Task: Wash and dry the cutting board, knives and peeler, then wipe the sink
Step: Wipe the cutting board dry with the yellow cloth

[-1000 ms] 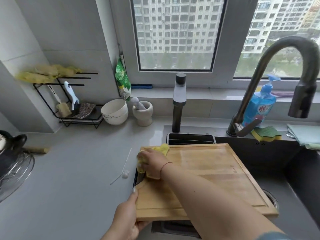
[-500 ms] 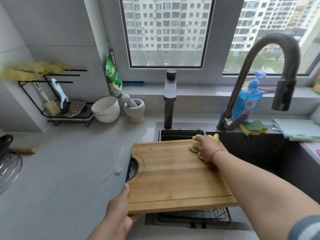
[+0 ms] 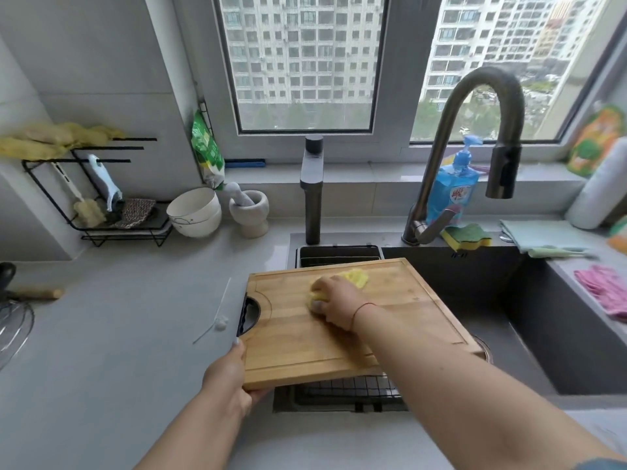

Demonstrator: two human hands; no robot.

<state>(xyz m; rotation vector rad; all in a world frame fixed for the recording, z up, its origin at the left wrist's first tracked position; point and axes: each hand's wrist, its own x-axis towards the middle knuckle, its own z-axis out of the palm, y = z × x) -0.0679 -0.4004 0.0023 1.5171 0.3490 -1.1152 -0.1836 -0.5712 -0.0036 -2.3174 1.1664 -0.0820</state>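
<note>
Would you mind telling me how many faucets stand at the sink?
2: a tall gooseneck faucet behind the right basin, and a short square faucet behind the left basin.

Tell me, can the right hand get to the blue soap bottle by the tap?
Probably yes. The right hand is busy pressing a yellow cloth on the cutting board, but only open sink lies between it and the soap bottle.
</note>
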